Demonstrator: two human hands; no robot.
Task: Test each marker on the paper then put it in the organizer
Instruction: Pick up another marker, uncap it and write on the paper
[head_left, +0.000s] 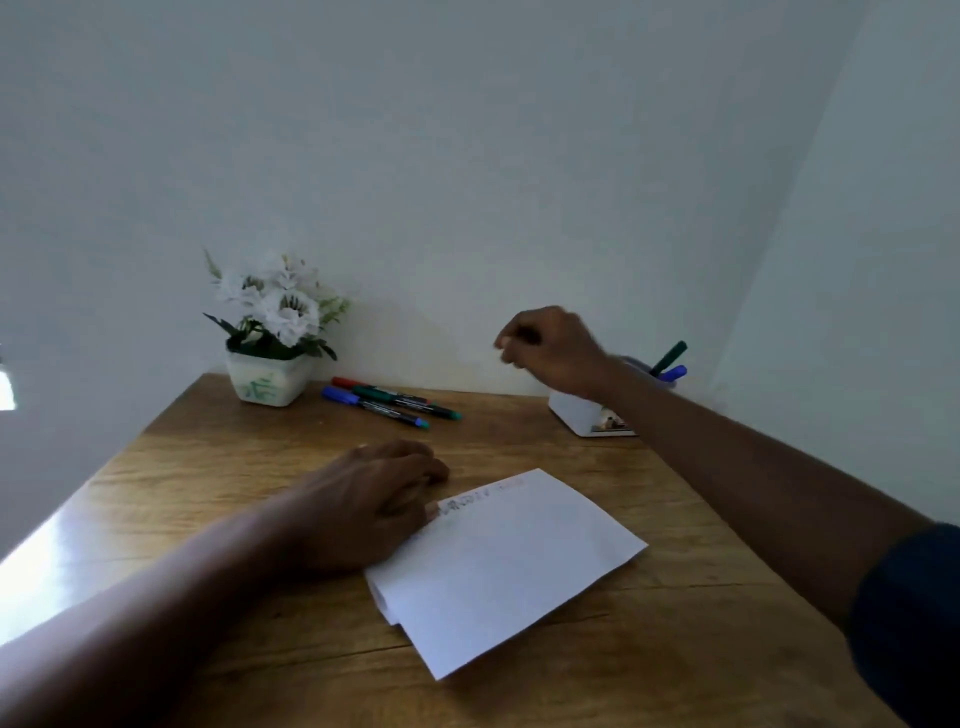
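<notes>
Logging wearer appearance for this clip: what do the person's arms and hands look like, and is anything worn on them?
The left hand and right hand are bare, with no gloves and no watch at either wrist. The left forearm is uncovered throughout; the right arm ends in a dark blue sleeve at the picture's right edge.
</notes>
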